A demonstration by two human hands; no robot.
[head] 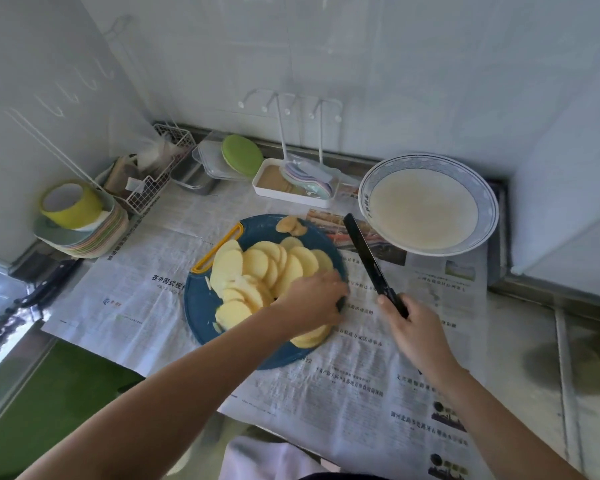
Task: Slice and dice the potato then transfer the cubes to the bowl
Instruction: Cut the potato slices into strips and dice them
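Several round potato slices [257, 271] lie fanned over a round blue cutting board [201, 306] with a yellow handle. My left hand [314, 299] lies over the slices at the board's right edge, fingers bent down onto them; what they grasp is hidden. A small pile of peel-edged end pieces [290, 225] sits at the board's far rim. My right hand [418, 332] grips the handle of a black knife [364, 252], its blade pointing away over the newspaper, right of the board. A blue-rimmed bowl [465, 174] holding pale liquid stands at the back right.
Newspaper [343, 386] covers the counter. Along the back wall stand a white tray [291, 194], a green lid [241, 155], a metal tin [191, 174] and a wire basket [160, 174]. Stacked plates with a yellow tape roll [71, 206] are at left; another knife [47, 284] lies beside them.
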